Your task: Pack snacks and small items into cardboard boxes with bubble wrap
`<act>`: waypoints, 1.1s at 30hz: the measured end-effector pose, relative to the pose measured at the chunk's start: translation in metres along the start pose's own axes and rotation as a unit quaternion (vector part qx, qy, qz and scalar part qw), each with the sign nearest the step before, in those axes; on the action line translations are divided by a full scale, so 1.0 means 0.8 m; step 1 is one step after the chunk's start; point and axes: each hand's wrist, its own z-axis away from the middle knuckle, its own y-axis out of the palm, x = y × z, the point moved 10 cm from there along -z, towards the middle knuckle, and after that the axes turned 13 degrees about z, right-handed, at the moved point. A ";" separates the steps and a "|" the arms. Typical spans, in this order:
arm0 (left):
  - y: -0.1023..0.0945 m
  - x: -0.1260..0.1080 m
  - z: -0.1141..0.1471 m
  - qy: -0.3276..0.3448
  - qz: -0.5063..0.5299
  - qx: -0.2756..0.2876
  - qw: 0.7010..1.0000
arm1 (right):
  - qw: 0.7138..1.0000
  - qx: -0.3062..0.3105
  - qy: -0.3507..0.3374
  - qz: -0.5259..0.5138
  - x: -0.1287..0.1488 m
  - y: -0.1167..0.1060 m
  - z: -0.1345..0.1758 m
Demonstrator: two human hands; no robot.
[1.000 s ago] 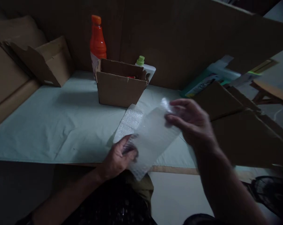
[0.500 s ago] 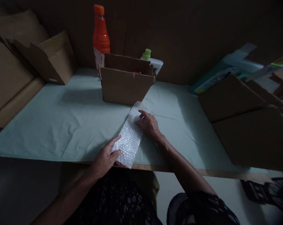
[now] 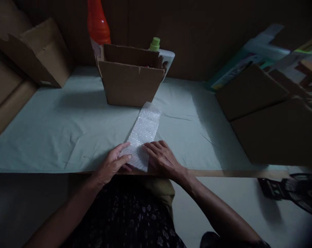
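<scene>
A long strip of clear bubble wrap (image 3: 145,125) lies slantwise on the table, its near end at the front edge. My left hand (image 3: 111,163) is closed on the wrap's near left corner, thumb on top and some fingers beneath. On the opposite side, my right hand (image 3: 162,158) has its bent fingers together on the wrap's near right edge; its thumb is hidden. The wrap's far end almost touches the foot of an open cardboard box (image 3: 131,82). Whether anything is inside the wrap, I cannot tell.
Behind the box stand an orange bottle (image 3: 98,27) and a white bottle with a green cap (image 3: 155,44). Cardboard boxes (image 3: 274,131) and a teal bottle (image 3: 233,75) are at right; more cardboard (image 3: 50,51) is at left. A black fan (image 3: 305,193) is below the table at right.
My right hand has slid from the wrap's far part back toward me, to its near right edge. My left hand keeps its hold. The view has tilted down slightly.
</scene>
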 end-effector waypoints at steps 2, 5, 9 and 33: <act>-0.003 -0.006 0.005 0.009 -0.019 0.005 1.000 | 1.000 -0.012 0.021 -0.005 -0.008 0.009 -0.011; -0.022 -0.032 0.016 0.091 -0.077 -0.021 0.993 | 0.988 -0.049 0.092 -0.116 -0.037 0.013 -0.014; -0.028 -0.079 0.023 0.261 -0.183 -0.031 0.947 | 0.907 -0.038 0.238 -0.344 -0.081 0.033 -0.001; 0.025 -0.080 -0.076 0.226 -0.451 -0.111 0.856 | 0.990 -0.086 0.114 -0.013 -0.023 -0.006 -0.002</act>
